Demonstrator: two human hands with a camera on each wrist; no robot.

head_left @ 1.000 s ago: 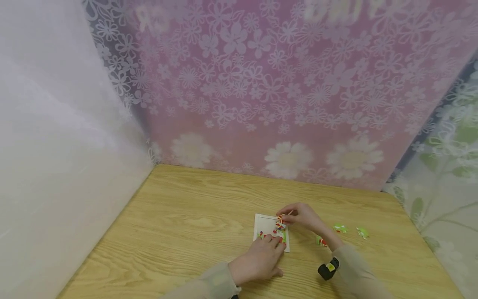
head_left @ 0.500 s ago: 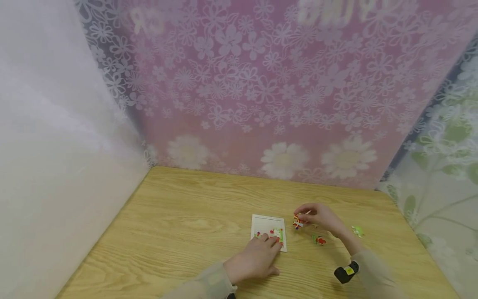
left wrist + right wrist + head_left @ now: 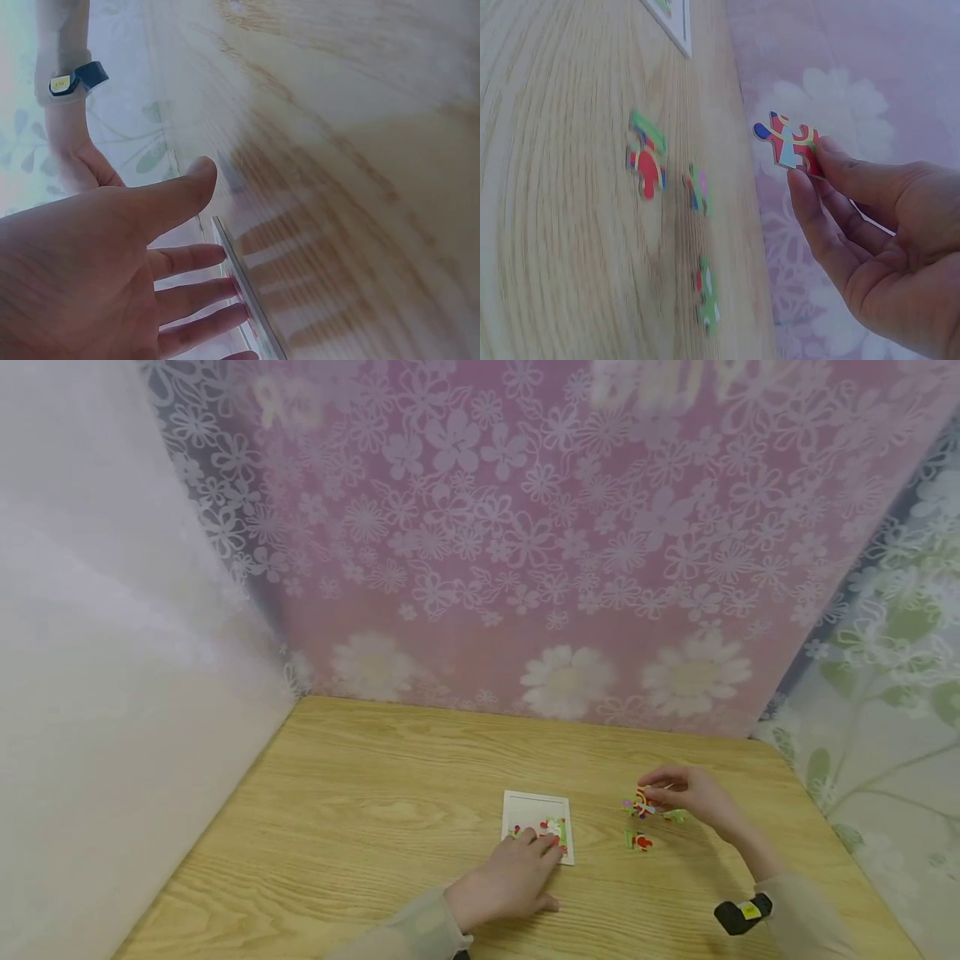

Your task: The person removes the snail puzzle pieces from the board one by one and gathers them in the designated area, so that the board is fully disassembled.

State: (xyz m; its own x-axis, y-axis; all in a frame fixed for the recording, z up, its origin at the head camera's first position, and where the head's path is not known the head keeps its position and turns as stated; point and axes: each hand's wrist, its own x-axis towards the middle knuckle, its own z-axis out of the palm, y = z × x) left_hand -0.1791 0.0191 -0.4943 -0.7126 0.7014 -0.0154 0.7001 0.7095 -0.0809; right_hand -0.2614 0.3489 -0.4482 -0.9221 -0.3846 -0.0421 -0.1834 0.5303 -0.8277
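My right hand (image 3: 693, 797) pinches a red, yellow and blue jigsaw piece (image 3: 787, 142) between thumb and fingertips, raised above the table. With its fingers fairly straight, my left hand (image 3: 513, 877) rests on the lower part of a white-framed puzzle board (image 3: 528, 802). Several colourful pieces lie in the lower half of that board, partly covered by the left fingers. Below the right hand, loose jigsaw pieces sit on the wood: a red and green one (image 3: 649, 169), a green and pink one (image 3: 699, 187) and a green one (image 3: 707, 296).
The wooden table (image 3: 360, 793) runs back to a pink flowered curtain (image 3: 480, 568). A pale sheet (image 3: 150, 610) closes the left side, and a leaf-patterned curtain (image 3: 900, 693) hangs on the right. A black wrist camera (image 3: 742, 914) sits on the right wrist.
My right hand has lifted the red and yellow jigsaw piece away from the board and carried it right, over the loose pieces. The left hand stays on the board.
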